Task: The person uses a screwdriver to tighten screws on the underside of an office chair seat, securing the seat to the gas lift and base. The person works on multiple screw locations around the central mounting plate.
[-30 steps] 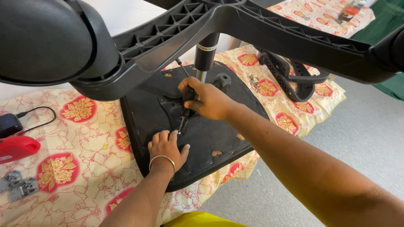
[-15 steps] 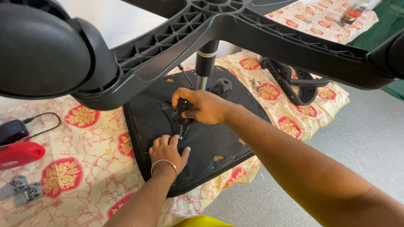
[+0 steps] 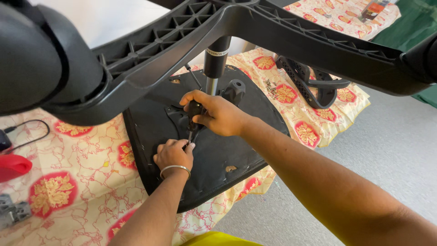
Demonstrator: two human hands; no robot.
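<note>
An upturned black chair seat (image 3: 236,146) lies on a patterned cloth, with its gas column (image 3: 215,59) rising to the star base (image 3: 273,32) overhead. My right hand (image 3: 218,114) is closed around a black-handled screwdriver (image 3: 193,119), whose tip points down at the seat's mounting plate. My left hand (image 3: 172,154), with a silver bangle at the wrist, rests on the seat with its fingertips pinched at the screwdriver tip. The screw itself is hidden by my fingers.
A black caster (image 3: 41,59) looms at upper left. Black armrests (image 3: 314,86) lie on the yellow and red floral cloth (image 3: 68,150) at right. A red object (image 3: 11,166), a black cable (image 3: 27,136) and grey brackets (image 3: 13,212) sit at left. Grey floor (image 3: 387,150) lies right.
My left hand's fingers have drawn up from lying flat to pinch at the screwdriver tip. My right hand has shifted slightly left with the screwdriver. The view has moved a little.
</note>
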